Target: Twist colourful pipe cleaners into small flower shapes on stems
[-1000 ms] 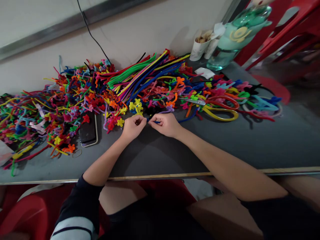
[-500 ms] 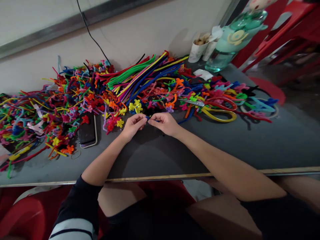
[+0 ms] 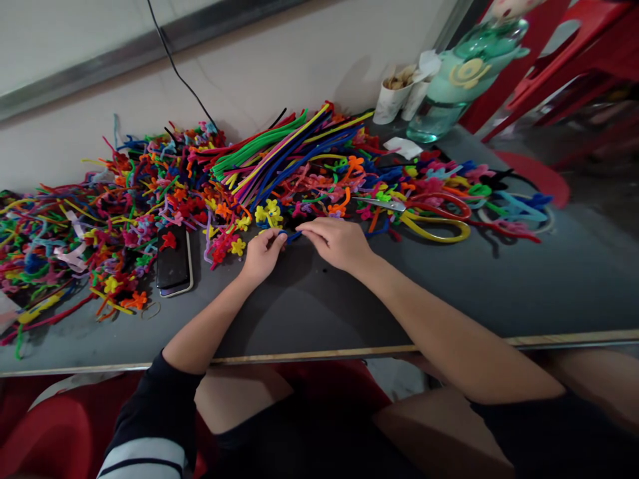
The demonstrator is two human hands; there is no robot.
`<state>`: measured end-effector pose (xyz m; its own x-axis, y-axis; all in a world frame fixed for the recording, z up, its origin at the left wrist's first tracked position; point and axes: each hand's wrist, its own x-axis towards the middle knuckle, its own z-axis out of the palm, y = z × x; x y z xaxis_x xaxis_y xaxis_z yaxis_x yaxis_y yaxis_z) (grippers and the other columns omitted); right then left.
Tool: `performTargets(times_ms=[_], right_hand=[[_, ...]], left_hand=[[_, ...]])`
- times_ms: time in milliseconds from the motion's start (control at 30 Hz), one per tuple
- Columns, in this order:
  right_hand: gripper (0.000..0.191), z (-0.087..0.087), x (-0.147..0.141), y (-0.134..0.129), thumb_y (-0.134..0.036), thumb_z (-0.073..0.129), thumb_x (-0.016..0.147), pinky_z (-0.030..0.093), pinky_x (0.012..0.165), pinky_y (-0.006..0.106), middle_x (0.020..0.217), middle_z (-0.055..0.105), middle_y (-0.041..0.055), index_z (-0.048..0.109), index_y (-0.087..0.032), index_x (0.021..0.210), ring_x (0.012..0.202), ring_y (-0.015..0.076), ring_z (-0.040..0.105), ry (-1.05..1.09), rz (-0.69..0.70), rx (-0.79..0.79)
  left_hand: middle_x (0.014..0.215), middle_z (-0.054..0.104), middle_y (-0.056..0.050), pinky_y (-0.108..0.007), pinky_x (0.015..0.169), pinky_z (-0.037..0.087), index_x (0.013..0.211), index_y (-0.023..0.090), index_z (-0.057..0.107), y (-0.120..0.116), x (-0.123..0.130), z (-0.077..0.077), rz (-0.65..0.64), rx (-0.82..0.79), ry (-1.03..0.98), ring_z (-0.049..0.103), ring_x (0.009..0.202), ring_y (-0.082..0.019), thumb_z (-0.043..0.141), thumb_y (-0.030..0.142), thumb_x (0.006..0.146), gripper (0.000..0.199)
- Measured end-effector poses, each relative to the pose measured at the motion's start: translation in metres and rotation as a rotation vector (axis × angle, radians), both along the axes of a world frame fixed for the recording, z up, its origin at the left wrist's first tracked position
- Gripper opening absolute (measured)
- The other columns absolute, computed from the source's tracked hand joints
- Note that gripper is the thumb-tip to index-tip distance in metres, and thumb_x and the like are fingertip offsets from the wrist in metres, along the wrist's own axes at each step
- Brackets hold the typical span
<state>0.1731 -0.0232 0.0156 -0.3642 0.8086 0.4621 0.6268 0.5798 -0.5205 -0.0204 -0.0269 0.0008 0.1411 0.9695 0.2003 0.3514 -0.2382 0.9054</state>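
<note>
A blue pipe cleaner [image 3: 293,236] shows between my hands, just above the grey tabletop. My left hand [image 3: 264,253] pinches one end of it, thumb pressed against the fingers. My right hand [image 3: 337,241] is closed at its other side, with the fingertips together; how much of the pipe cleaner lies behind that hand is hidden. Right behind my fingers are yellow pipe-cleaner flowers [image 3: 269,213]. A bundle of straight pipe cleaners [image 3: 279,156] in green, yellow, pink and blue lies further back on the heap.
Scissors [image 3: 434,216] with red and yellow handles lie to the right. A phone [image 3: 174,263] is at the left, beside a large heap of pipe-cleaner pieces [image 3: 134,193]. Paper cups [image 3: 392,100] and a green bottle [image 3: 444,86] stand at the back right.
My hands have drawn slightly apart, so more of the blue pipe cleaner shows between them. The right hand has turned over so its back faces up more.
</note>
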Motion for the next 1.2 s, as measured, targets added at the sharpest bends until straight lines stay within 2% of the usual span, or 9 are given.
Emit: performTargets(times_ms=[167, 267, 367, 500, 600, 767, 967, 1100, 1200], right_hand=[[0.021, 0.004, 0.002, 0.002, -0.036, 0.058, 0.088, 0.050, 0.079, 0.034, 0.094, 0.074, 0.0066, 0.073, -0.022, 0.092, 0.088, 0.0218, 0.068, 0.250, -0.087, -0.050], [0.028, 0.003, -0.007, -0.002, -0.044, 0.063, 0.083, 0.051, 0.062, 0.031, 0.081, 0.073, 0.0073, 0.072, -0.018, 0.088, 0.068, 0.0183, 0.066, 0.528, -0.109, -0.247], [0.034, 0.000, -0.017, -0.004, -0.049, 0.066, 0.078, 0.044, 0.047, 0.026, 0.070, 0.070, 0.0056, 0.071, -0.016, 0.083, 0.050, 0.0116, 0.055, 0.682, -0.092, -0.419], [0.034, -0.006, -0.024, -0.003, -0.050, 0.071, 0.070, 0.038, 0.044, 0.025, 0.057, 0.061, 0.0007, 0.071, -0.016, 0.077, 0.046, 0.0086, 0.047, 0.795, -0.050, -0.533], [0.036, -0.007, -0.027, -0.005, -0.051, 0.071, 0.070, 0.037, 0.043, 0.025, 0.054, 0.058, -0.0004, 0.072, -0.016, 0.078, 0.044, 0.0081, 0.045, 0.859, 0.010, -0.615], [0.036, -0.003, -0.027, -0.012, -0.051, 0.067, 0.075, 0.045, 0.051, 0.028, 0.066, 0.066, 0.0037, 0.075, -0.018, 0.084, 0.053, 0.0120, 0.054, 0.752, 0.039, -0.490], [0.026, 0.000, -0.029, -0.020, -0.040, 0.056, 0.087, 0.054, 0.076, 0.035, 0.092, 0.072, 0.0070, 0.075, -0.022, 0.092, 0.083, 0.0193, 0.066, 0.589, 0.066, -0.200], [0.022, 0.001, -0.031, -0.024, -0.032, 0.055, 0.088, 0.054, 0.078, 0.034, 0.091, 0.073, 0.0067, 0.074, -0.022, 0.091, 0.083, 0.0183, 0.067, 0.554, 0.085, -0.096], [0.019, 0.001, -0.031, -0.024, -0.031, 0.058, 0.086, 0.055, 0.075, 0.034, 0.087, 0.073, 0.0061, 0.074, -0.022, 0.085, 0.079, 0.0185, 0.068, 0.534, 0.034, -0.071]], left_hand=[[0.063, 0.060, 0.000, -0.023, 0.057, 0.044, 0.075, 0.016, 0.062, -0.007, 0.005, 0.006, -0.108, -0.035, -0.034, 0.055, 0.057, -0.010, 0.058, 0.041, 0.084, 0.027], [0.063, 0.061, 0.000, -0.023, 0.056, 0.044, 0.076, 0.016, 0.063, -0.009, 0.006, 0.005, -0.107, -0.040, -0.057, 0.055, 0.057, -0.011, 0.060, 0.043, 0.082, 0.027], [0.064, 0.062, 0.000, -0.023, 0.055, 0.044, 0.075, 0.016, 0.064, -0.008, 0.006, 0.003, -0.097, -0.032, -0.083, 0.055, 0.057, -0.010, 0.063, 0.044, 0.080, 0.028], [0.064, 0.062, 0.000, -0.023, 0.056, 0.045, 0.076, 0.017, 0.066, -0.007, 0.005, -0.001, -0.115, -0.017, -0.112, 0.055, 0.057, -0.010, 0.065, 0.043, 0.079, 0.026], [0.064, 0.062, 0.000, -0.023, 0.055, 0.045, 0.078, 0.017, 0.067, -0.009, 0.006, 0.000, -0.105, 0.012, -0.144, 0.055, 0.056, -0.010, 0.065, 0.043, 0.079, 0.026], [0.066, 0.063, -0.001, -0.024, 0.054, 0.045, 0.077, 0.017, 0.066, -0.012, 0.007, 0.005, -0.037, 0.032, -0.149, 0.055, 0.055, -0.010, 0.064, 0.048, 0.080, 0.031], [0.065, 0.061, 0.000, -0.022, 0.052, 0.044, 0.076, 0.017, 0.063, -0.013, 0.009, 0.008, 0.060, -0.005, -0.235, 0.052, 0.053, -0.008, 0.064, 0.055, 0.078, 0.038], [0.064, 0.059, 0.001, -0.021, 0.050, 0.043, 0.077, 0.017, 0.062, -0.017, 0.011, 0.007, 0.105, -0.023, -0.275, 0.050, 0.053, -0.008, 0.062, 0.056, 0.079, 0.039], [0.061, 0.057, 0.002, -0.021, 0.050, 0.042, 0.075, 0.017, 0.061, -0.019, 0.014, 0.007, 0.123, -0.042, -0.284, 0.049, 0.052, -0.008, 0.063, 0.055, 0.079, 0.039]])
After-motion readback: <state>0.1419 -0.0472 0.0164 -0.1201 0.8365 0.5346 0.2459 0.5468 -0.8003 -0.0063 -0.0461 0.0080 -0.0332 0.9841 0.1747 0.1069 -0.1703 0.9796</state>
